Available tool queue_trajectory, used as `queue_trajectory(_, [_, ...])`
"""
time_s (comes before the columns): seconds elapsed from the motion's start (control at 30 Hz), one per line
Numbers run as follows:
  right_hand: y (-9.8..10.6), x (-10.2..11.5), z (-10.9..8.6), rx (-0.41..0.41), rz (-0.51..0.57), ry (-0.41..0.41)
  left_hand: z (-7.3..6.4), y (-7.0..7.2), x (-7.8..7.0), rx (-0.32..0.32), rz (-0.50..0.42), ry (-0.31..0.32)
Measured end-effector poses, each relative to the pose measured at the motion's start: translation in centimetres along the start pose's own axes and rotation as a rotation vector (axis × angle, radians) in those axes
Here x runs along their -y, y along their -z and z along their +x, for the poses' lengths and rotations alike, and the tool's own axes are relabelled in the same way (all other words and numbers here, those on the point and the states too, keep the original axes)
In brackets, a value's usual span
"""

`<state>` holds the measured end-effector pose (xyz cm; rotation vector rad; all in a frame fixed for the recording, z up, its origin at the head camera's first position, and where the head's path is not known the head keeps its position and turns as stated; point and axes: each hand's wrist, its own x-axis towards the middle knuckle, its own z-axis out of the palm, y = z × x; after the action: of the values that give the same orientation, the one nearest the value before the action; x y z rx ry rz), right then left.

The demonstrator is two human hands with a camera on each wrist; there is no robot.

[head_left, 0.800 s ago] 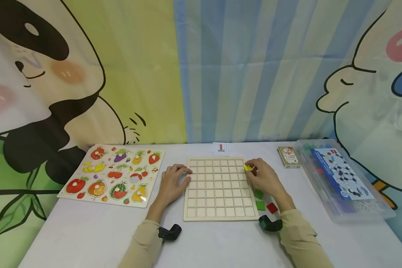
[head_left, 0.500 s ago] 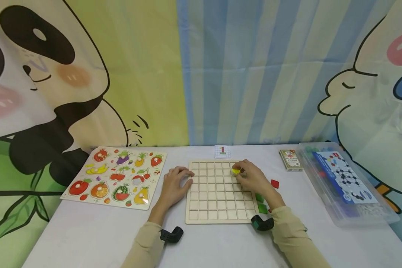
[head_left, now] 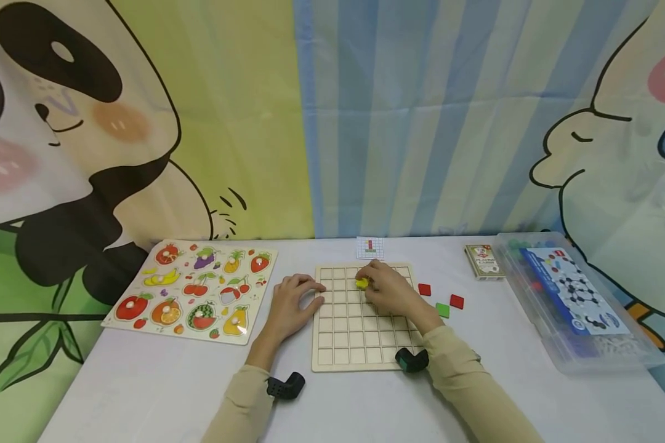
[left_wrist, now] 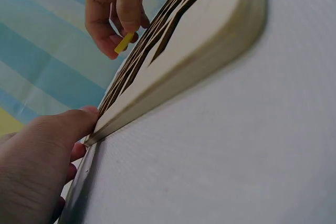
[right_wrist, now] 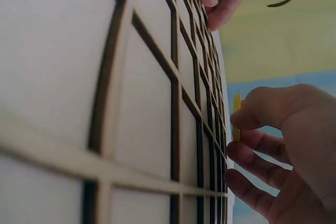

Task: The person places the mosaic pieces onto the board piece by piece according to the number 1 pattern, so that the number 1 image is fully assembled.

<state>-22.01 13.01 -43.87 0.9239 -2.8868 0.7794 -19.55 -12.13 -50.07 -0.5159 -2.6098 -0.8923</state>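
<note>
A yellow square tile [head_left: 362,283] is pinched between the thumb and fingers of my right hand [head_left: 389,288], over the upper middle of the wooden grid board [head_left: 360,368]. Seen in the right wrist view, the yellow tile [right_wrist: 237,116] stands edge-on, just above the grid. My left hand [head_left: 289,306] rests at the board's left edge, with thumb and index fingertip touching the rim. The left wrist view has the left thumb [left_wrist: 79,121] on the board's edge and other fingertips beside it, partly hidden. Behind the board lies a pattern card [head_left: 370,248] with coloured squares.
Two red tiles [head_left: 457,301] and a green tile [head_left: 442,310] lie right of the board. Farther right are a playing-card box [head_left: 484,262] and a clear plastic case [head_left: 576,301]. A fruit puzzle board [head_left: 191,289] lies left.
My right hand has carried the yellow tile leftward from the board's right edge to its upper middle. Red tiles on the right have come into sight. The left hand stays at the rim.
</note>
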Motion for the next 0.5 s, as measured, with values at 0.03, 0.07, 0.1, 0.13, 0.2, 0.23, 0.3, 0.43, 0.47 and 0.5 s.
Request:
queue_trajectory(0.03, [-0.14, 0.1, 0.17, 0.005, -0.016, 0.004, 0.04, 0.0, 0.01, 0.002, 0.003, -0.001])
queue_trajectory(0.07, [-0.26, 0.2, 0.32, 0.011, -0.033, 0.008, 0.06, 0.01, 0.0, 0.006, 0.005, -0.001])
queue_trajectory(0.1, [-0.41, 0.28, 0.45, 0.013, -0.046, 0.015, 0.08, 0.02, -0.01, 0.008, 0.006, -0.002])
queue_trajectory(0.13, [-0.56, 0.33, 0.58, 0.015, -0.061, 0.026, 0.1, 0.03, -0.03, 0.011, 0.006, -0.003])
queue_trajectory(0.2, [-0.78, 0.41, 0.79, 0.017, -0.076, 0.043, 0.1, 0.06, -0.07, 0.019, 0.009, -0.001])
queue_trajectory(0.23, [-0.85, 0.45, 0.88, 0.021, -0.077, 0.047, 0.1, 0.08, -0.1, 0.022, 0.01, 0.001])
queue_trajectory(0.3, [-0.94, 0.5, 0.99, 0.024, -0.077, 0.053, 0.09, 0.12, -0.16, 0.026, 0.012, 0.005])
queue_trajectory(0.43, [-0.94, 0.52, 1.03, 0.039, -0.071, 0.047, 0.08, 0.17, -0.25, 0.031, 0.01, 0.011])
queue_trajectory(0.47, [-0.93, 0.51, 1.02, 0.04, -0.071, 0.048, 0.08, 0.18, -0.26, 0.03, 0.009, 0.011])
queue_trajectory(0.5, [-0.92, 0.49, 1.01, 0.04, -0.072, 0.052, 0.08, 0.2, -0.3, 0.032, 0.007, 0.012])
